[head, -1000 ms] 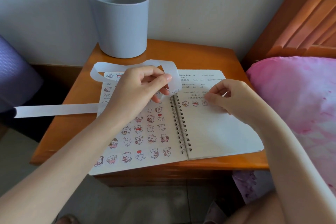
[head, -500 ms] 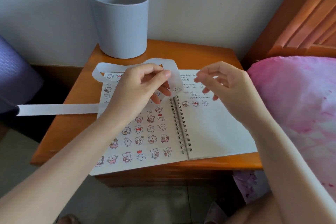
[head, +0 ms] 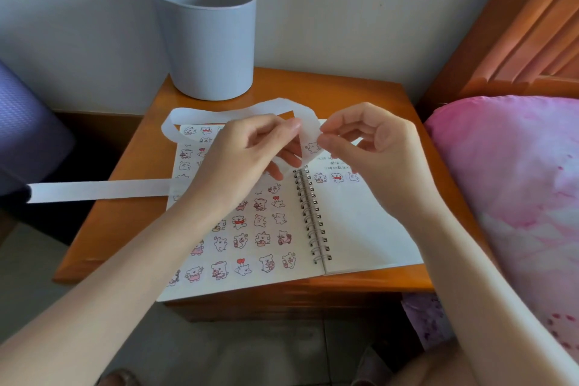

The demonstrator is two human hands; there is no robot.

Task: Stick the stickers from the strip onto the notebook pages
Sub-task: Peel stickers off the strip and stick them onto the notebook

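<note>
Over the notebook (head: pixel 360 229) — left hand (head: pixel 247 153) and right hand (head: pixel 372 141), each with a pinch on the strip (head: pixel 103 190).

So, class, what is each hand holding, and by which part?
Both hold the sticker strip: the left hand pinches its looped end, the right hand pinches the edge there, beside a bear sticker.

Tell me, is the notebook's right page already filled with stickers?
No: the right page carries only one short row of stickers near its top, and the paper below that row is blank.
</note>
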